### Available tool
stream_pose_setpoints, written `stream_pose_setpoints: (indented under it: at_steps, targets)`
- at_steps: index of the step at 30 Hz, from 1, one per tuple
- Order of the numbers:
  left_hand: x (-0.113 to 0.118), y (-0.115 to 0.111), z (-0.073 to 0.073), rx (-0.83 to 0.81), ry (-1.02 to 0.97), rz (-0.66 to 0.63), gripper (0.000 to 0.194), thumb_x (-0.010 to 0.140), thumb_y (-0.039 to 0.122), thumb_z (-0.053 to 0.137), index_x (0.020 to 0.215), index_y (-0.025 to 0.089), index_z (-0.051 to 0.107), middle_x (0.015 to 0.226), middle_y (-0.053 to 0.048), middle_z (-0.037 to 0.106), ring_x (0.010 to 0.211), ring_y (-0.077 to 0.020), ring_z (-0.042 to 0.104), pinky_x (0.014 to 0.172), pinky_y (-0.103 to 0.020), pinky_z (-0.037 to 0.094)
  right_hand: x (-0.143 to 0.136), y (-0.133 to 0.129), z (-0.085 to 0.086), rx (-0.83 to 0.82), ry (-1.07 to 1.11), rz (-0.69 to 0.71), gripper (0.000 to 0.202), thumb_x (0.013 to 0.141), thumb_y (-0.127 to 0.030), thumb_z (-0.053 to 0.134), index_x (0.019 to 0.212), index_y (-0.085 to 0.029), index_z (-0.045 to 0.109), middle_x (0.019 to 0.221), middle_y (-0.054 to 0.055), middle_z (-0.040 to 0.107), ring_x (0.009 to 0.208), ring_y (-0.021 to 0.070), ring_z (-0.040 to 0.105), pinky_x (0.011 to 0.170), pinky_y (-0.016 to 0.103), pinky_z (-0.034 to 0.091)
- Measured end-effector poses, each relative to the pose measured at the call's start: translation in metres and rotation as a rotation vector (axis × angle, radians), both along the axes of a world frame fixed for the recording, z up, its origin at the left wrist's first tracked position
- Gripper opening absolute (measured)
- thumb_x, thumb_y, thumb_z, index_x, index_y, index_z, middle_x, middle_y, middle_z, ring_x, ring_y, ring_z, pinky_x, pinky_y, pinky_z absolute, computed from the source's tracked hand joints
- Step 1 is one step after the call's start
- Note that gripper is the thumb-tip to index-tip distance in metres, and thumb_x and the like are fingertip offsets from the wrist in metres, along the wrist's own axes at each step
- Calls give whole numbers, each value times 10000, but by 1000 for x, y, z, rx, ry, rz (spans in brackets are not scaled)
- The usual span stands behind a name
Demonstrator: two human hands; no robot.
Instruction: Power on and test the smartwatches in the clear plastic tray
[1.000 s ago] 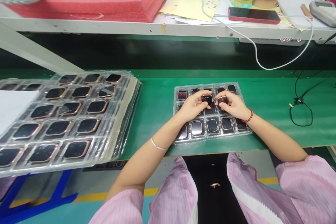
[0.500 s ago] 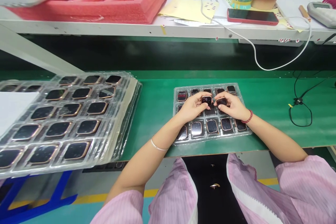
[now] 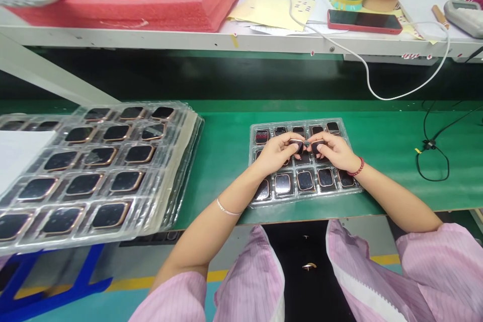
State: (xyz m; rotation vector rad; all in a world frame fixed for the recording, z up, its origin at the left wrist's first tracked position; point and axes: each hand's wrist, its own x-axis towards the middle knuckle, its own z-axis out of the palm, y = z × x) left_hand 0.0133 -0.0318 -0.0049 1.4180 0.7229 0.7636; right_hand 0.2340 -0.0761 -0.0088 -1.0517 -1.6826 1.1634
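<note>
My left hand (image 3: 278,155) is closed on a square smartwatch body (image 3: 298,146) with a dark screen, pinched between thumb and fingers. A second smartwatch body (image 3: 316,146) is in my right hand (image 3: 336,152), gripped the same way a short gap to the right. Both are tilted above a clear plastic tray (image 3: 307,197), and my fingers cover parts of them. Several more dark-screened watch bodies with gold-coloured edges lie in the tray's pockets, such as one watch body (image 3: 305,180) in the near row. My hands hide part of the middle row.
A stack of clear trays (image 3: 151,196) holding watch bodies stands left on the green table (image 3: 222,161). Above, a shelf (image 3: 181,39) carries red foam (image 3: 204,12), papers (image 3: 271,10) and a phone (image 3: 364,21). A white cable (image 3: 368,80) hangs down; a black cable (image 3: 430,146) lies right.
Both watch bodies have turned in my fingers, so their screens face me less. My hands stay in nearly the same place over the tray.
</note>
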Motion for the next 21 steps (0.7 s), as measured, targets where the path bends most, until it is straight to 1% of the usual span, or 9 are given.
stream_pose_setpoints:
  at_steps: [2,5,7,11,13,16,18,21]
  targets:
    - [0,0,0,4,-2,5,296,842,309,714,1081,143,664,938,-67,746,675,-137,700,662,-261,552,0,0,0,-4,-1,-1,225,935,-234,541,1133,-199,641,1038,82,745,858,190,712,669,311,601]
    - [0,0,0,6,-6,11,338,810,265,741,1111,141,654,968,-71,737,718,-144,713,667,-253,550,1,1,-2,34,-13,-12,276,889,-192,582,1159,-197,638,1089,86,742,888,194,716,703,315,602]
    - [0,0,-1,17,0,6,333,819,283,734,1106,136,652,987,-78,736,723,-145,711,669,-258,554,1,1,-2,45,-14,-8,282,876,-175,588,1153,-192,638,1080,86,743,927,201,722,709,308,600]
    - [-1,2,-3,42,15,-9,316,851,345,702,1082,134,652,962,-79,741,702,-148,702,669,-275,562,0,1,-2,17,-2,4,213,922,-205,544,1112,-183,636,1025,81,745,922,193,732,663,280,595]
    - [-1,2,-3,38,17,-10,340,833,297,704,1126,137,643,1012,-86,740,741,-153,712,686,-271,561,0,0,-1,37,-14,-7,221,910,-199,560,1118,-182,631,1031,81,746,924,192,733,681,285,595]
    - [-1,1,-3,25,21,-8,431,791,203,695,1211,144,623,1117,-101,728,815,-163,728,679,-247,544,0,0,0,89,-40,-20,259,865,-156,597,1121,-180,626,1028,75,747,934,194,736,768,312,592]
    - [0,1,-4,11,38,-3,435,801,186,663,1232,147,618,1108,-101,731,806,-165,732,630,-228,519,0,0,0,111,-49,-22,251,852,-135,592,1097,-179,628,992,65,743,920,189,738,803,322,585]
    - [0,2,-5,-6,54,0,420,820,181,626,1238,143,614,1068,-101,739,786,-166,734,585,-215,494,0,1,0,117,-64,-29,247,847,-135,587,1087,-178,626,962,60,737,902,189,736,780,315,578]
